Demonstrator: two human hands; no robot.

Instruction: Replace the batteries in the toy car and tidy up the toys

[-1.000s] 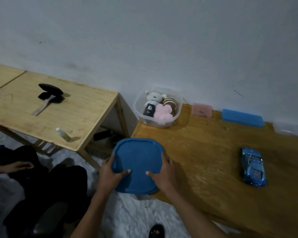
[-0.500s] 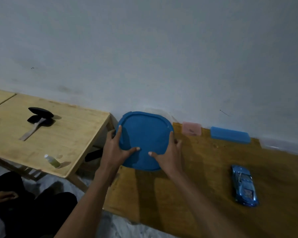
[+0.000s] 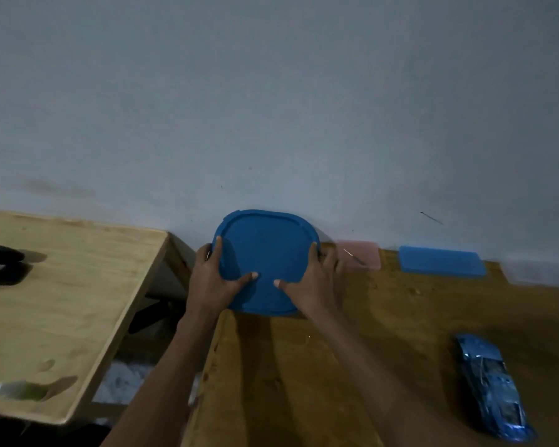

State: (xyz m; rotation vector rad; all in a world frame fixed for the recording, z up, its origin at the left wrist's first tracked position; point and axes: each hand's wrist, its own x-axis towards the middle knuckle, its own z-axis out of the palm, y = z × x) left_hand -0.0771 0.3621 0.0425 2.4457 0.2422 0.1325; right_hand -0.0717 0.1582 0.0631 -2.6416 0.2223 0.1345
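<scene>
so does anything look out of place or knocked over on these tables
The small bottle lies on its side near the front edge of the lighter table. The blue toy car sits loose on the darker table, not put away. Both hands hold the blue lid level, nothing spilled.
</scene>
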